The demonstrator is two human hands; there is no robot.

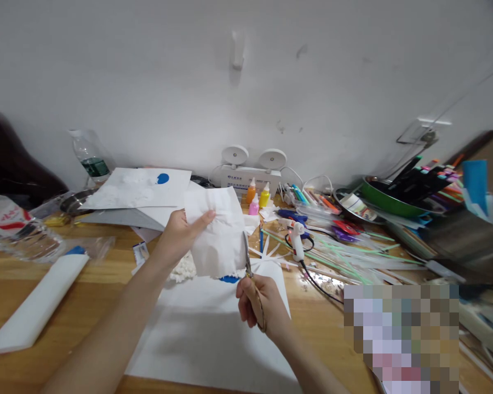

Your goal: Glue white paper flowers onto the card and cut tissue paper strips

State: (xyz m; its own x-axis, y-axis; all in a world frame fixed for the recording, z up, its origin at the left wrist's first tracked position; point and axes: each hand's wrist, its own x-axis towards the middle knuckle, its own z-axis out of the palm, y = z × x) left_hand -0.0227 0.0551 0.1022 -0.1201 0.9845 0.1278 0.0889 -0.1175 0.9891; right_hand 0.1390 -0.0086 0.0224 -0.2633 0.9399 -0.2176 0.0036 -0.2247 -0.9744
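My left hand [183, 231] pinches a white tissue [219, 249] near its upper left, thumb across the front. In my right hand [263, 303] is a pair of scissors [247, 257], fingers wrapped around the handles. Its blades point upward at the tissue's right edge; whether they are cutting into it I cannot tell. Below the tissue lies a large white sheet [209, 339]. A clump of white crumpled bits [183, 269] and a blue patch [229, 279] show at the tissue's lower edge, partly hidden behind it.
A white glue gun [297, 241] with a black cord stands to the right, near scattered pale strips [365, 257]. Small paint bottles [251, 192] stand behind. On the left are a rolled white sheet [41, 303], a water bottle [89, 156] and a white board [139, 189].
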